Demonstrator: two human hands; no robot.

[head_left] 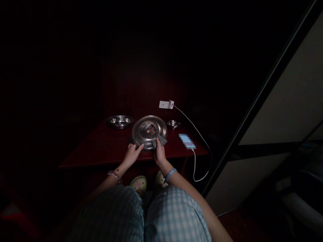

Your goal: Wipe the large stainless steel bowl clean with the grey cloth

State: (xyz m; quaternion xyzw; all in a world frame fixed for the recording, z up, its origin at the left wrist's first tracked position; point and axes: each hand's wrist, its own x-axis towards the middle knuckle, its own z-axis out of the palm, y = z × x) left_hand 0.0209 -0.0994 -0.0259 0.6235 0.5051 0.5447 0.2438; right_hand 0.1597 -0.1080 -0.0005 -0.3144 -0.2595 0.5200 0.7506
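A round metal plate [137, 129] with a dark label at its centre is held tilted up over the dark red table. My left hand [131, 154] grips its lower left rim, thumb on the near face and the other fingers partly hidden behind. Pressed against the lower right of the plate is a grey cloth [162, 139], which my right hand [159, 153] holds under its thumb. A metal bowl [120, 121] sits to the left of the plate, and a smaller metal bowl [173, 124] to its right.
On the table's [101, 151] right side lies a phone [187, 141], its screen blurred out. A white cable [199, 131] loops from it over the table edge to a charger in the wall socket [165, 104]. My knees and shoes are below the near edge.
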